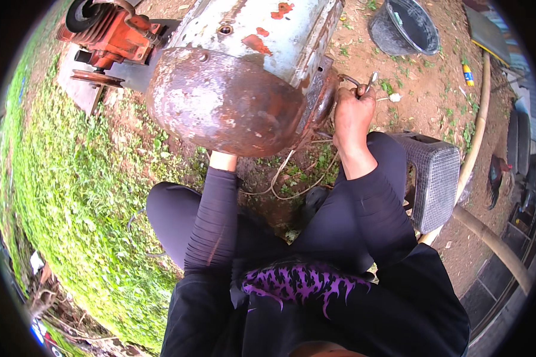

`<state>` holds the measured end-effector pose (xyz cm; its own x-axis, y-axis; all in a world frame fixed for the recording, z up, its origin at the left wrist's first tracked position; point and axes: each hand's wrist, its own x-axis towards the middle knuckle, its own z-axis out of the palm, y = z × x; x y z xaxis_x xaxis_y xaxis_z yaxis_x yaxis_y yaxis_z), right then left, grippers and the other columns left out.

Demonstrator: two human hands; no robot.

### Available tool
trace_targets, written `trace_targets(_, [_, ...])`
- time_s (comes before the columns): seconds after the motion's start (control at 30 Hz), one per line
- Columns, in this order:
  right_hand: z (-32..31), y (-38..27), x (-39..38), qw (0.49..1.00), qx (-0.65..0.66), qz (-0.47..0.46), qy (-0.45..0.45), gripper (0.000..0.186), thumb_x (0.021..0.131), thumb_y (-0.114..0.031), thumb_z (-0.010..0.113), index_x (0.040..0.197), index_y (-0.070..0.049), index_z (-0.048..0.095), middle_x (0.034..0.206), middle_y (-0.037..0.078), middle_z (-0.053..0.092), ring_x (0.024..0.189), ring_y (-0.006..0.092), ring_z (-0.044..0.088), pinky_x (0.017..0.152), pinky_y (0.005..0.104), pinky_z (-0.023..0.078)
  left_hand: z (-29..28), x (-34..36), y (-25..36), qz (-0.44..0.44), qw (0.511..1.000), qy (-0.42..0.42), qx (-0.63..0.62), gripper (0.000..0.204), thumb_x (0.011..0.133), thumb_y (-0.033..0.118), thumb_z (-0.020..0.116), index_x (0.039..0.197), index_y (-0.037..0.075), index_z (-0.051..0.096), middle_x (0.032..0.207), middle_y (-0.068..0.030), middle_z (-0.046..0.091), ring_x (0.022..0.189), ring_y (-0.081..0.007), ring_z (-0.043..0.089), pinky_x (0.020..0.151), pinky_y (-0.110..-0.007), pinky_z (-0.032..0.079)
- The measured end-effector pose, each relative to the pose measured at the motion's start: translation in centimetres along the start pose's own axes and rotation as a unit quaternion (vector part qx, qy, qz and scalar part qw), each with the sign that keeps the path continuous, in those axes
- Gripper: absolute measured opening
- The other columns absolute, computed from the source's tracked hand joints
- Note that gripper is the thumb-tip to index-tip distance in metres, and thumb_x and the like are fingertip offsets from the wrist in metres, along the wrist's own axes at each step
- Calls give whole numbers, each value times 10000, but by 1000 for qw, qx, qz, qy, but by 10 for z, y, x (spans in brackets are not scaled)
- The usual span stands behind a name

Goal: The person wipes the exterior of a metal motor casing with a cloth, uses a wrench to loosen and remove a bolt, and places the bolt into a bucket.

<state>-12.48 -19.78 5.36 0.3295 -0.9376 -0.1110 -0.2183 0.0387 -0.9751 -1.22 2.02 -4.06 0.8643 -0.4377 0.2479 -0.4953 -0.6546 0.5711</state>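
The right hand [355, 112] is closed round a slim metal tool [373, 78] beside the rusty tank [226, 98]. The tank hides the left hand; its grip cannot be told

Left hand hidden by rusty tank [226, 101], only wrist [223, 161] showing; grip unknown. Tank's far end cut off by top edge, red pump [116, 43] clipped there too. Metal tool [373, 80] partly covered by right hand [354, 116], type unclear. 1 dark shoe [315, 200] half-hidden. Yellow-blue bottle [468, 75]: label too small.
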Motion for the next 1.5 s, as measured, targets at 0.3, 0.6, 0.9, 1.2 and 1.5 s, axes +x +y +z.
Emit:
trace_targets(0.3, [-3, 9, 9, 998, -49, -40, -15, 204, 773, -2, 585, 887, -34, 418, 786, 26, 419, 687, 106, 406, 576, 278, 354, -41, -57, 12, -75, 992, 80, 64, 379, 901, 221, 588, 1250, 73, 592, 1282, -164, 578, 1192, -340, 524, 1032, -497, 360])
trace_targets(0.6, [-10, -15, 25, 965, -218, -137, -54, 396, 798, -171, 667, 1008, 105, 476, 1012, 261, 460, 988, 369, 484, 870, 408, 413, -52, -51, 63, 25, 989, 27, 145, 362, 852, 190, 618, 1212, 190, 647, 1270, -123, 592, 1200, -375, 507, 1019, -575, 324])
trace_targets(0.9, [-2, -5, 24, 953, -249, -171, -31, 345, 786, -159, 665, 935, 95, 484, 957, 264, 515, 939, 393, 524, 867, 432, 413, -43, -64, 38, 75, 965, 13, 252, 397, 815, 86, 597, 1205, 143, 651, 1228, -133, 617, 1127, -372, 566, 968, -505, 428])
trace_targets(1.2, [1, -18, 25, 931, -342, -129, -12, 392, 806, -265, 635, 879, 105, 528, 943, 316, 579, 957, 437, 546, 867, 458, 425, -43, -42, 52, 79, 996, 20, 42, 326, 822, 171, 687, 1115, 38, 641, 1104, -136, 663, 1040, -289, 618, 910, -426, 465])
trace_targets(1.5, [7, -126, 54, 975, -189, -85, -76, 329, 797, -302, 606, 845, 21, 647, 692, 167, 642, 678, 258, 635, 682, 372, 493, -31, -35, 74, -21, 978, 20, -209, 369, 781, 152, 710, 1119, 22, 638, 1114, -135, 666, 1044, -309, 618, 942, -428, 439])
